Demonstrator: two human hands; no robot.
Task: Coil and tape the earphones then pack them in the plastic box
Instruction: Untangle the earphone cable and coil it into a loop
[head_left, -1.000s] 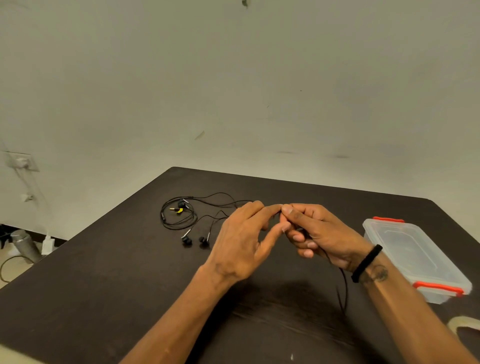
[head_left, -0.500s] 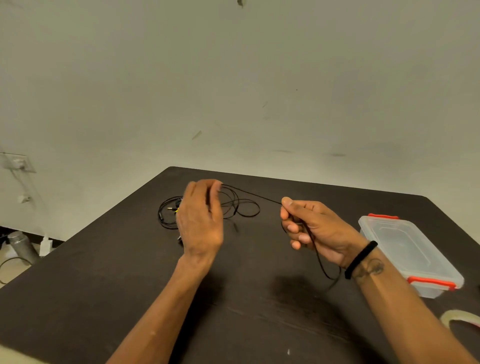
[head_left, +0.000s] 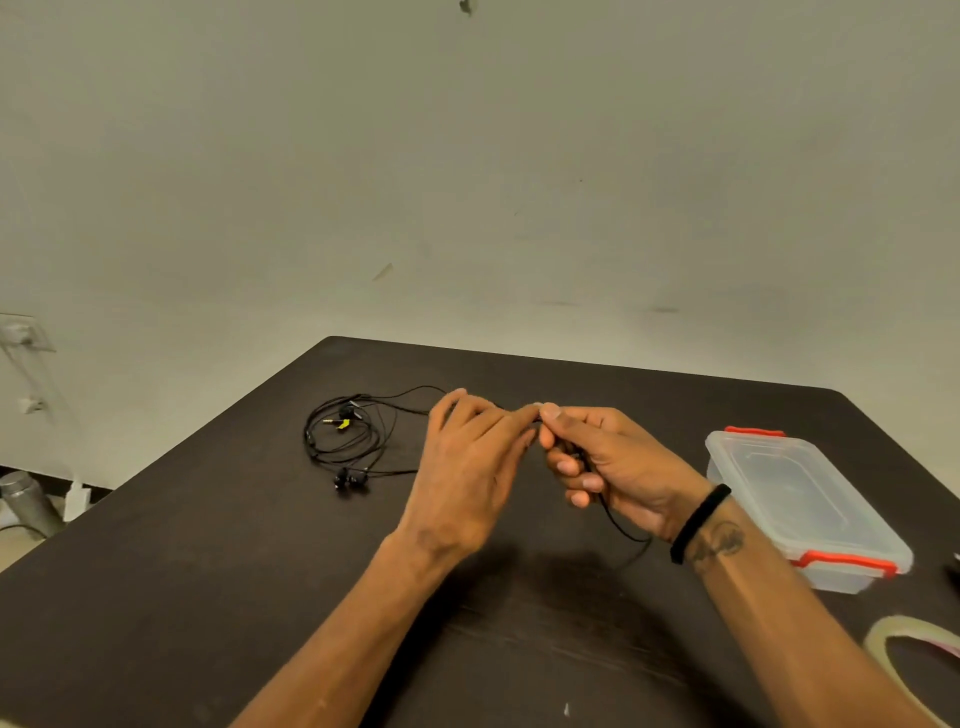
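Black earphones (head_left: 347, 437) lie in a loose tangle on the dark table (head_left: 208, 597), with a yellow tag among the wires and the two earbuds at the tangle's near edge. My right hand (head_left: 608, 462) grips a loop of the cable, which hangs below the wrist. My left hand (head_left: 472, 467) meets it fingertip to fingertip, pinching the same cable that runs back to the tangle. The clear plastic box (head_left: 805, 509) with red clips stands shut to the right of my right hand. A tape roll (head_left: 914, 654) lies at the lower right edge.
The table's far edge meets a plain wall. On the floor to the left stand a metal bottle (head_left: 26, 501) and a small white item, with a wall socket (head_left: 21, 332) above them. A black band circles my right wrist.
My left hand had pulled away to the left, drawing the cable taut, and has now come back to my right hand's fingertips. The right hand has stayed nearly still.
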